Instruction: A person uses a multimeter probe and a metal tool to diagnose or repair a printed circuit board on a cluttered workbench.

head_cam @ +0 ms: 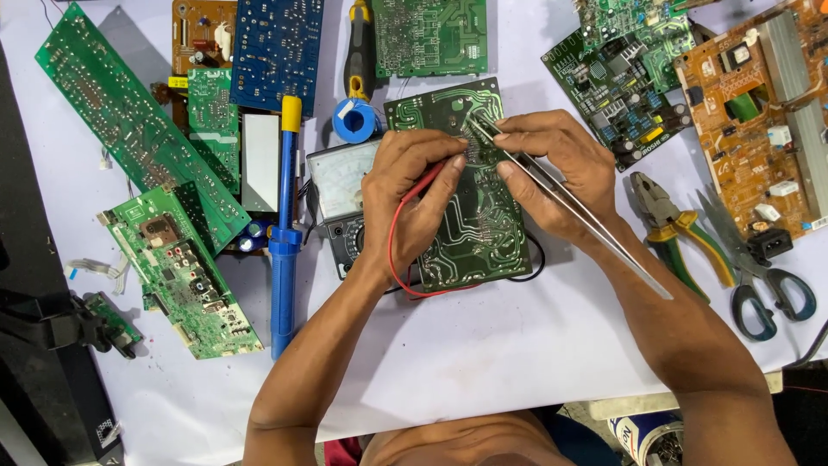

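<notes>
Two closed hands, left hand [412,198] pinching red probe [429,179], right hand [552,168] gripping tweezers [565,203]

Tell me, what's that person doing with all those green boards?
A person leans over a green circuit board on a white table. The left hand presses a red probe on it; the right hand holds metal tweezers to it. A meter, pliers and scissors lie nearby.
</notes>
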